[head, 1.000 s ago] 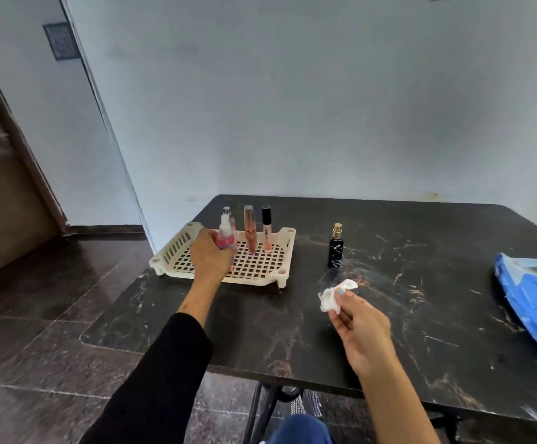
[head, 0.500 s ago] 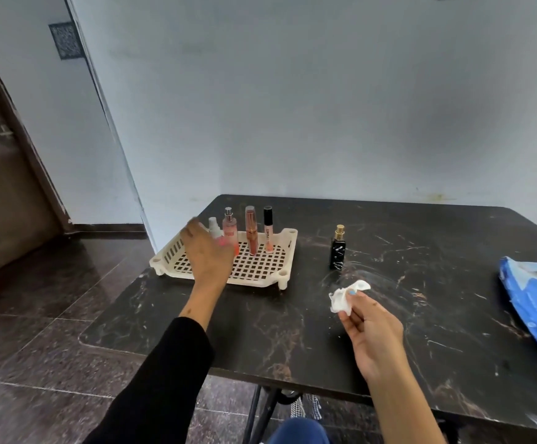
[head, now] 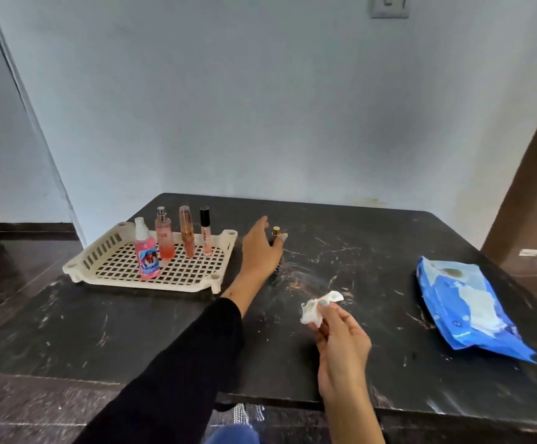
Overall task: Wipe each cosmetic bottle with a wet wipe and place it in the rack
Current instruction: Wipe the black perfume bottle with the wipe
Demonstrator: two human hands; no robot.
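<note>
**Left hand at the last bottle**

The small black bottle with a gold cap [head: 275, 233] stands on the dark marbled desk [head: 372, 251], just right of the cream lattice plastic rack [head: 100, 251]. The left hand [head: 260, 251] reaches round it, fingers loosely spread; whether its grip has closed I cannot tell. The right hand [head: 340, 341] pinches a crumpled white wet wipe [head: 313, 310]. Four pinkish bottles stand upright in the rack.

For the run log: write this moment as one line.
left hand: reaching black bottle | right hand: pinches wet wipe | rack: four bottles upright
</note>
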